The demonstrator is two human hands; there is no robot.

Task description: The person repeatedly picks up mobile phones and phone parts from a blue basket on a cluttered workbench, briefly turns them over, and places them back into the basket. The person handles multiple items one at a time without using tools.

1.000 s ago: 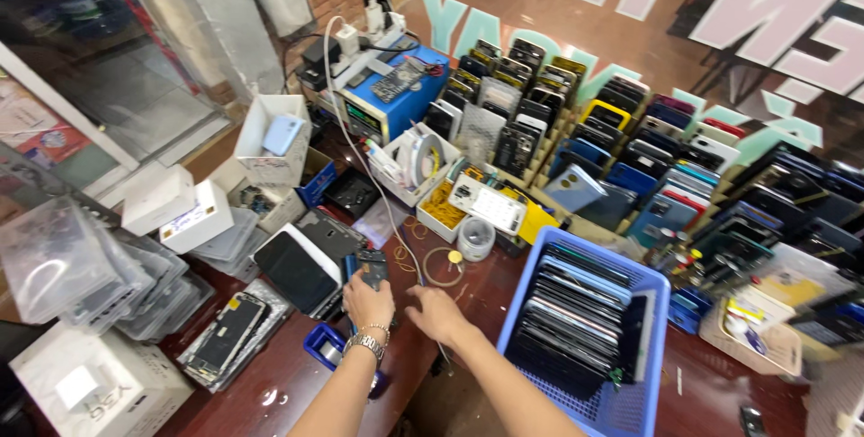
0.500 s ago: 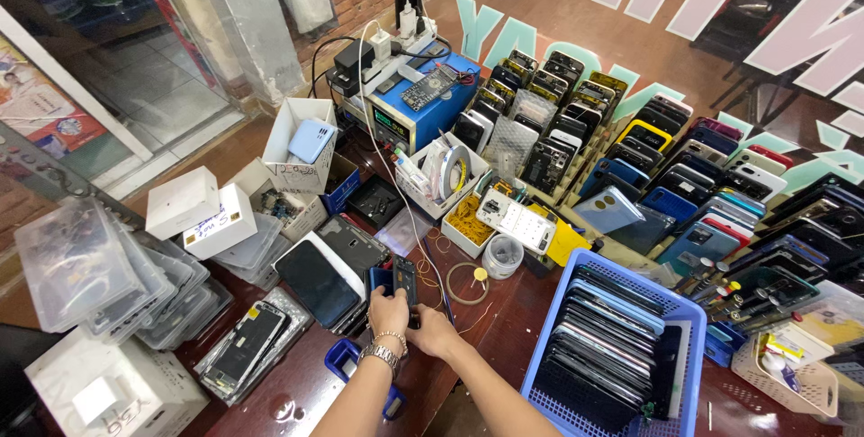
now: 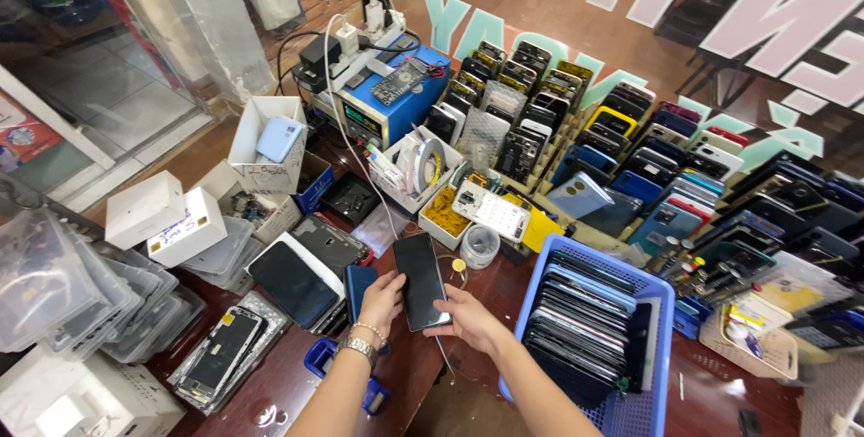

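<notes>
Both hands hold a black smartphone (image 3: pixel 421 280) flat above the dark wooden counter, its dark screen up. My left hand (image 3: pixel 382 300), with a metal watch and a bead bracelet on the wrist, grips the phone's left edge. My right hand (image 3: pixel 470 317) grips its lower right corner. A thin white cable (image 3: pixel 367 174) runs from the back of the counter down to the phone. A dark blue phone (image 3: pixel 358 286) lies just left of my left hand.
A blue basket (image 3: pixel 653 294) full of phones stands to the right. Rows of upright phones (image 3: pixel 630 158) fill racks behind. A blue power supply (image 3: pixel 392 106), small parts boxes (image 3: pixel 443 217), white cartons (image 3: pixel 166 221), clear plastic cases (image 3: pixel 54 284) and loose screens (image 3: pixel 220 358) crowd the left.
The hands were down at the counter on a small blue item; now they have lifted a black phone and hold it between them. The view has moved closer.
</notes>
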